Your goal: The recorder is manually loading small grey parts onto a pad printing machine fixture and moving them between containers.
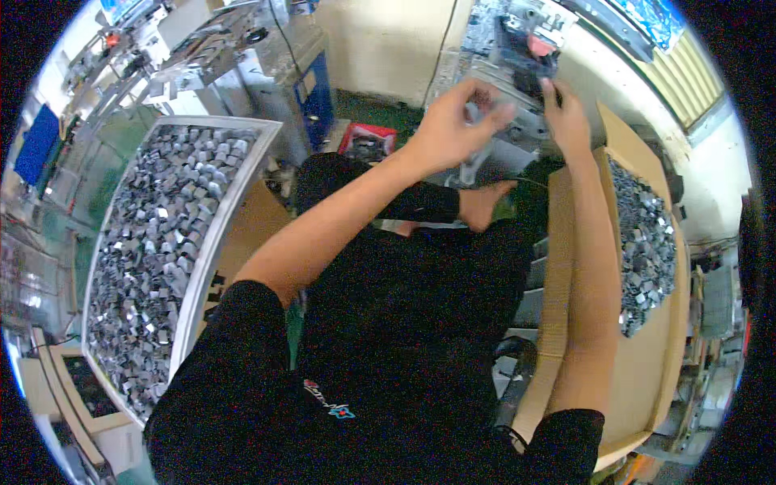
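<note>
Fingers (477, 101) of the left hand (449, 125) curl, pinching a small grey part (482, 103); right hand (566, 113) fingers press against the dark machine fixture (525, 48).

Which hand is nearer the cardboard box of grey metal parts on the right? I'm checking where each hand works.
Right. The right hand is raised just left of the cardboard box, near its top corner. The left hand is farther left, at the machine.

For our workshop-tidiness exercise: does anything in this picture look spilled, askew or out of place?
Nothing stands out as spilled. The small grey metal parts lie heaped inside the white tray and inside the cardboard box. Both hands, left hand and right hand, are raised at the machine.
</note>
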`<state>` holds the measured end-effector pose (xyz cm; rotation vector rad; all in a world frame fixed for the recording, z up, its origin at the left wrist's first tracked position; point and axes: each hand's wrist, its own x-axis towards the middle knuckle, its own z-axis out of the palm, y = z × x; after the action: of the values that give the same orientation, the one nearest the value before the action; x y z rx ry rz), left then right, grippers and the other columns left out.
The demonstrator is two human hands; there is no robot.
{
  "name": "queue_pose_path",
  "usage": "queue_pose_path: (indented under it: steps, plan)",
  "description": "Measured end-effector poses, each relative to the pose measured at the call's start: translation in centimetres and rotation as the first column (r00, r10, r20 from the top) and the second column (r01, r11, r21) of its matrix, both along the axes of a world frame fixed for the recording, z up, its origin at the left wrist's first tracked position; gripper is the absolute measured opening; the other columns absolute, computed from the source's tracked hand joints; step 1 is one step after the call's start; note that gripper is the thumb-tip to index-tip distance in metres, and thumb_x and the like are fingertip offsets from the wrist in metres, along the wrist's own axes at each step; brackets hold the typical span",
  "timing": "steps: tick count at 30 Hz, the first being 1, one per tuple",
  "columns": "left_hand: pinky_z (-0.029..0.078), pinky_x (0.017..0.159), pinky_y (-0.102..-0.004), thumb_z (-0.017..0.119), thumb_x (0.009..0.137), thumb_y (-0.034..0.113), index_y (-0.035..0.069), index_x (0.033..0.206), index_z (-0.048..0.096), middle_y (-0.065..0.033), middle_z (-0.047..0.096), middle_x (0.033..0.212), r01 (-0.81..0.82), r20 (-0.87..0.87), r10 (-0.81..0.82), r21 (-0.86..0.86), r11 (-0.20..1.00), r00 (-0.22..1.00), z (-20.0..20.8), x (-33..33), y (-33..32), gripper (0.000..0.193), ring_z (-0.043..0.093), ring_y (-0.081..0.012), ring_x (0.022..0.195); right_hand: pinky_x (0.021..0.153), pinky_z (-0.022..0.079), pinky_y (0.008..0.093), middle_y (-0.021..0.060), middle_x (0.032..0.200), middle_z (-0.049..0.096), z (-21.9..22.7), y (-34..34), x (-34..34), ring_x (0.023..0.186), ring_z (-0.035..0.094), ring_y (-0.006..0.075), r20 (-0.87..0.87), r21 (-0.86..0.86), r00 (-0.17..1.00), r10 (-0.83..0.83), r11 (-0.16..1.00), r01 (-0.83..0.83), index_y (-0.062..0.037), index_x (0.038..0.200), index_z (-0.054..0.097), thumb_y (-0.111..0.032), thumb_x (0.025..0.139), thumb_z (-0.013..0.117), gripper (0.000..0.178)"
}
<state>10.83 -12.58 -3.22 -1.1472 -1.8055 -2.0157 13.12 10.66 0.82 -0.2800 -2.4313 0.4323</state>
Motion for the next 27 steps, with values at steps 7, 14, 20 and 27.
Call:
queue_pose_path:
  steps: [7, 14, 20, 27]
  plan:
    - [0.052, 0.08, -0.0306, 0.072, 0.09, 0.026, 0.0, 0.111, 0.065, -0.0081, 0.071, 0.095, -0.264, 0.04, 0.289, -0.302, 0.916, 0.957, -3.6, -1.3, -18.3, 0.034, 0.064, -0.0138, 0.087, 0.098, 0.045, 0.0525, 0.0165, 0.137, 0.056, -3.9, -0.2, 2.0, 0.119, 0.058, 0.0369, -0.19, 0.519, 0.982, -0.02, 0.847, 0.118, -0.0115, 0.142, 0.047, -0.049, 0.1, 0.045, 0.056]
    - [0.052, 0.086, -0.0361, 0.073, 0.089, 0.027, 0.003, 0.12, 0.065, -0.0138, 0.071, 0.109, -0.628, -0.111, 0.688, -0.533, 0.568, 0.717, -5.0, -2.6, -32.8, 0.04, 0.067, -0.0214, 0.097, 0.106, 0.038, 0.0548, 0.0146, 0.145, 0.049, -5.7, -1.4, 2.8, 0.135, 0.044, 0.0326, -0.234, 0.566, 0.958, -0.165, 0.778, 0.272, -0.0048, 0.147, 0.037, -0.049, 0.099, 0.046, 0.066]
    - [0.048, 0.087, -0.0427, 0.075, 0.082, 0.027, 0.006, 0.111, 0.066, -0.0127, 0.07, 0.103, -0.854, -0.578, 0.647, -0.46, 0.244, 0.497, -6.6, -1.3, -36.4, 0.036, 0.063, -0.0301, 0.096, 0.109, 0.036, 0.052, 0.0166, 0.147, 0.046, -5.7, -2.2, 2.9, 0.137, 0.042, 0.034, -0.216, 0.52, 0.969, -0.117, 0.827, 0.216, -0.0033, 0.147, 0.037, -0.05, 0.1, 0.045, 0.067]
    - [0.044, 0.092, -0.0454, 0.072, 0.084, 0.034, 0.012, 0.111, 0.066, -0.0103, 0.069, 0.103, -0.876, -0.667, 0.599, -0.463, 0.135, 0.444, -6.7, -1.4, -35.6, 0.035, 0.061, -0.0315, 0.103, 0.109, 0.037, 0.0498, 0.0181, 0.148, 0.044, -5.6, -2.3, 3.1, 0.137, 0.04, 0.0352, -0.182, 0.491, 0.977, -0.11, 0.851, 0.188, -0.0031, 0.147, 0.037, -0.049, 0.1, 0.046, 0.067]
